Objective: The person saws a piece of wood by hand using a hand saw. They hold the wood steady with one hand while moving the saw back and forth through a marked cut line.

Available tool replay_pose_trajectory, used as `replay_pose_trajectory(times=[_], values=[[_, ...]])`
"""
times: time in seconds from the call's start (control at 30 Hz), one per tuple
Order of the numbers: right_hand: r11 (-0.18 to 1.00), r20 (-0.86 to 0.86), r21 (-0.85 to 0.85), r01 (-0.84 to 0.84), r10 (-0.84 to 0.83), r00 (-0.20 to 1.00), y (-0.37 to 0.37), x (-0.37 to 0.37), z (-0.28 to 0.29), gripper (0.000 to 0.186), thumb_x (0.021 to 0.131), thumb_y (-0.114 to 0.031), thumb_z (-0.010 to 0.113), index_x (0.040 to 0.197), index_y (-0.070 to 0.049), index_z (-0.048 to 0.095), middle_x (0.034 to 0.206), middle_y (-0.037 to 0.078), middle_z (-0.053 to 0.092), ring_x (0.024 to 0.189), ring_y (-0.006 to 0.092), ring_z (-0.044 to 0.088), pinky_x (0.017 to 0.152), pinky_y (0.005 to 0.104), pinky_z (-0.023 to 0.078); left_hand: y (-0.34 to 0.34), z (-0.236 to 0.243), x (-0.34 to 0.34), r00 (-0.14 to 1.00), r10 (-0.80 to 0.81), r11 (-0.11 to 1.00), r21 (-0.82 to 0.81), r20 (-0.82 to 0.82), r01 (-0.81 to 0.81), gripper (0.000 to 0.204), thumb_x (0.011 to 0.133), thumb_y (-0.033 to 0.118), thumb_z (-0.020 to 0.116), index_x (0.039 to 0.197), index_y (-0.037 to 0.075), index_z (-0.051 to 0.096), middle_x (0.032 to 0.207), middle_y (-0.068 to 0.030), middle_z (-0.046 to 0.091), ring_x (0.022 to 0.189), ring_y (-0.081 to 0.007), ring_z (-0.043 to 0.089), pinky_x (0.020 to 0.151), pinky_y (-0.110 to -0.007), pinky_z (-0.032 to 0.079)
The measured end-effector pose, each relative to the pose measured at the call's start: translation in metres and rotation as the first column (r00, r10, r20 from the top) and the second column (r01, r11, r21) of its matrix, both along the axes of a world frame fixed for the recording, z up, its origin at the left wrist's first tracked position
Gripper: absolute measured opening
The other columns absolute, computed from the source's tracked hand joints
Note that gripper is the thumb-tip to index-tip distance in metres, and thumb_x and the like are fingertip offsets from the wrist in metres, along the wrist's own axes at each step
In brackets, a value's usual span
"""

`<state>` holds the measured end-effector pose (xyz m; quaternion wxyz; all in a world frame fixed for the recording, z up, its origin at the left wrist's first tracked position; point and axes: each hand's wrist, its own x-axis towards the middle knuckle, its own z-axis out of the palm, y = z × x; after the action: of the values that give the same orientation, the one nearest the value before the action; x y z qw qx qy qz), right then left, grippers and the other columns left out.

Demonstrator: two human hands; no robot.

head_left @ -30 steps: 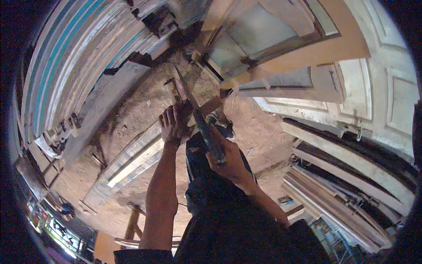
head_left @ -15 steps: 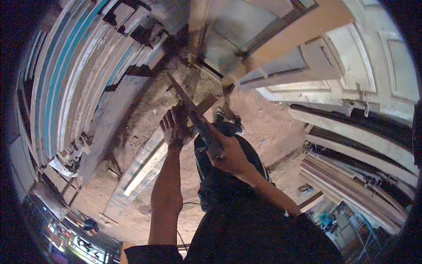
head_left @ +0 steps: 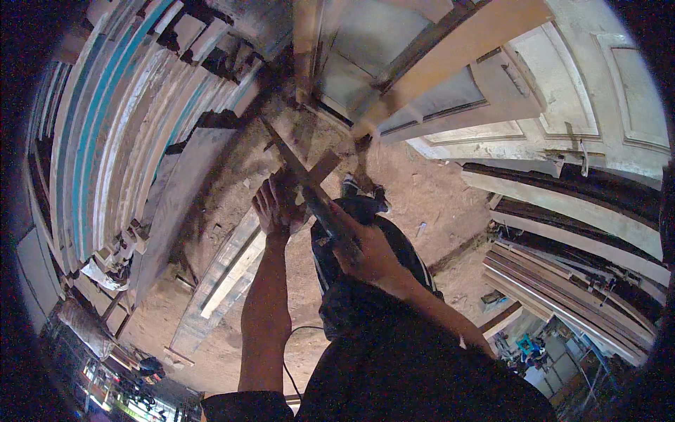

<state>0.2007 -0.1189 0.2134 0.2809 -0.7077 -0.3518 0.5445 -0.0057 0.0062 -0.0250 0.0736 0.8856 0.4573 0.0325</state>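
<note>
A handsaw (head_left: 290,156) with a long tapering blade runs diagonally across the middle of the view, its narrow end pointing to the far left. My right hand (head_left: 373,252) is closed round its handle. The blade crosses a narrow wooden board (head_left: 325,167), whose end sticks out on the right of the saw. Just left of the blade, my left hand (head_left: 274,202) presses on this board with bent fingers. How far the teeth have gone into the wood is hidden. Below my left hand, a pale wood strip (head_left: 226,287) lies along a longer grey plank (head_left: 193,327).
Stacked planks (head_left: 119,133) with turquoise and white edges line the left side. Panelled doors (head_left: 573,84) and an orange-brown board (head_left: 450,60) lean at the far right. More long timbers (head_left: 562,295) lie to the right. The ground (head_left: 439,204) is brown and dusty.
The view has shifted slightly. My right hand and the saw have moved only a little, and my left hand stays on the board.
</note>
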Motion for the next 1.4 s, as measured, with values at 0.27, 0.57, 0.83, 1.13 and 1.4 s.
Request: replay_pose_trajectory(times=[0.27,0.57,0.83,1.13,1.4], values=[[0.995,-0.024,-0.101,-0.001,-0.001,1.000,-0.056,0.022,0.068,0.084,0.079,-0.006,0.067,0.155,-0.011,0.034,0.098,0.016,0.071,0.074,0.0247,0.067,0.075,0.0334,0.052,-0.004,0.022,0.020,1.000,0.017,0.994,-0.111,0.023,-0.014,0.110,0.058,0.051,0.082,0.146,0.003,0.035,0.132,-0.0185,0.049,0.120,-0.0377,0.049,0.102,-0.054,0.037],[0.999,-0.044,-0.026,0.039,-0.040,0.998,-0.065,0.010,0.054,0.085,0.080,-0.008,0.067,0.157,-0.018,0.032,0.082,0.013,0.069,0.064,0.0244,0.064,0.065,0.0347,0.051,-0.003,0.021,0.003,0.999,0.036,0.987,-0.158,-0.026,-0.039,0.106,0.071,0.063,0.072,0.151,0.006,0.031,0.144,-0.0210,0.043,0.126,-0.0422,0.046,0.104,-0.058,0.036],[0.992,0.127,0.127,-0.008,-0.008,0.992,-0.046,-0.008,-0.055,0.081,0.079,-0.011,0.070,0.153,-0.016,0.038,0.089,0.014,0.072,0.067,0.0282,0.069,0.064,0.0377,0.055,-0.009,0.018,0.017,0.999,-0.007,0.998,-0.067,0.034,0.009,0.105,0.072,0.064,0.069,0.150,0.004,0.032,0.135,-0.0212,0.048,0.120,-0.0388,0.049,0.101,-0.056,0.037],[0.987,-0.051,0.029,0.160,-0.158,0.986,-0.085,0.013,0.079,0.081,0.079,-0.012,0.071,0.153,-0.015,0.038,0.092,0.018,0.073,0.077,0.0373,0.071,0.072,0.0378,0.056,-0.010,0.002,0.007,0.988,0.001,0.974,-0.225,-0.157,-0.036,0.112,0.072,0.061,0.071,0.157,0.009,0.019,0.156,-0.0198,0.030,0.139,-0.0436,0.033,0.115,-0.057,0.026],[0.991,0.129,0.131,0.033,-0.050,0.990,-0.043,-0.004,-0.009,0.092,0.075,-0.016,0.074,0.156,-0.017,0.029,0.096,0.024,0.069,0.081,0.0455,0.067,0.075,0.0503,0.054,-0.004,-0.009,-0.003,0.996,0.003,0.997,-0.073,-0.091,-0.010,0.106,0.073,0.061,0.072,0.150,0.001,0.028,0.139,-0.0220,0.045,0.123,-0.0429,0.045,0.104,-0.059,0.034]])
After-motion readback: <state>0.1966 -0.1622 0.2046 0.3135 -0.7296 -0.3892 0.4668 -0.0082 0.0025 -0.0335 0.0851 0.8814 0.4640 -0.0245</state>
